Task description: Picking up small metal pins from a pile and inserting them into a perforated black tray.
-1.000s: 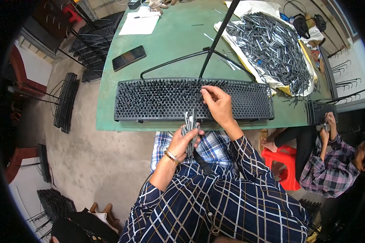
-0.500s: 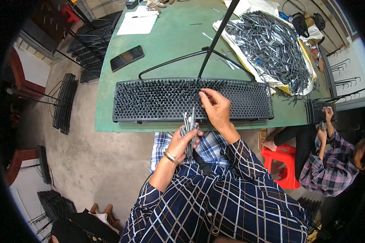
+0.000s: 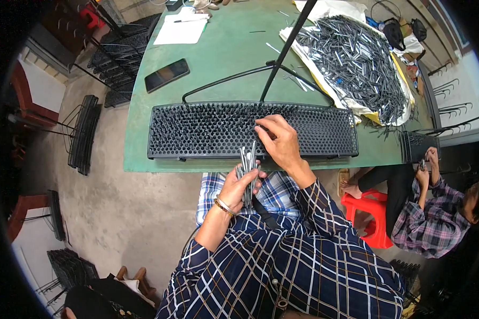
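In front of me on the green table [image 3: 234,58] lies a long black perforated board [image 3: 239,151] with rows of round holes. Dark tips stand up from many holes on its left and middle; the right part shows mostly bare holes. My left hand [image 3: 238,183] is wrapped round an upright bundle of thin grey and black strips [image 3: 247,160], just off the board's near edge. Over the middle of the board, my right hand [image 3: 280,141] has its thumb and index finger pinched together close to the holes. Whatever is between those fingertips is too small to make out.
A black metal frame [image 3: 226,82] rises behind the board. A big heap of strips [image 3: 354,58] lies on a white sack at the back right. A phone [image 3: 167,75] and white paper [image 3: 181,31] lie at left. Another person sits at right by a red stool [image 3: 368,218].
My right hand has shifted slightly left and nearer to me over the board. My left hand keeps its place with the bundle. The other person's raised hand has come down toward their other hand.
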Motion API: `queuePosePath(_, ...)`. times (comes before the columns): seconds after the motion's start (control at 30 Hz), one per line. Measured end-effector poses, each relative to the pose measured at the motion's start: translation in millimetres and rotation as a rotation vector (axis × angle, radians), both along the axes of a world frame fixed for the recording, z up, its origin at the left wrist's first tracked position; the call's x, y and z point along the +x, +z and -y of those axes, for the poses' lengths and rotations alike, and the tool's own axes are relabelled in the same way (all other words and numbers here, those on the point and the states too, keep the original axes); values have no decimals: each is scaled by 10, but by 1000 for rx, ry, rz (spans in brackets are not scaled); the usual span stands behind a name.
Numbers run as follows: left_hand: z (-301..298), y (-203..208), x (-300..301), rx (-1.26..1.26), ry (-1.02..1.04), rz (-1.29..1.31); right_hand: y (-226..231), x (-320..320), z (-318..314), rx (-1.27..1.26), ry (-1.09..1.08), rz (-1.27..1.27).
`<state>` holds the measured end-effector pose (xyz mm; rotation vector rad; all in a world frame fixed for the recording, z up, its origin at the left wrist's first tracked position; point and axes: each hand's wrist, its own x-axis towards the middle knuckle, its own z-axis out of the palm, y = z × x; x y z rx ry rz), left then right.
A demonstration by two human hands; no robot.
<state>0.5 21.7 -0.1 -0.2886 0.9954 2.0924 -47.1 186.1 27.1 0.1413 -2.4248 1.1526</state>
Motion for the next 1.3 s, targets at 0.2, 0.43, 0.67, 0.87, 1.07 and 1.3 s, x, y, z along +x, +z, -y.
queuePosePath(0.2, 7, -10, -3, 7, -6, 2, -45, -43, -46, 218, 2, -131)
queuePosePath(0.43, 3, 9, -15, 14, -6, 5, 64, 152, -79, -122, 34, 322)
queuePosePath(0.67, 1, 65, -20, 43, -66, -50, 90, 190, 0, -393, 93, 507)
queuePosePath(0.87, -5, 80, -4, 18, -77, -51, 170, 174, -105, -681, 89, 540)
queuePosePath(1.07, -23, 46, -6, 4, -71, -31, 151, -13, -226, -540, -87, 271)
queuePosePath(1.3, -31, -8, 5, -23, -80, -23, 44, -76, -279, -277, -72, 89)
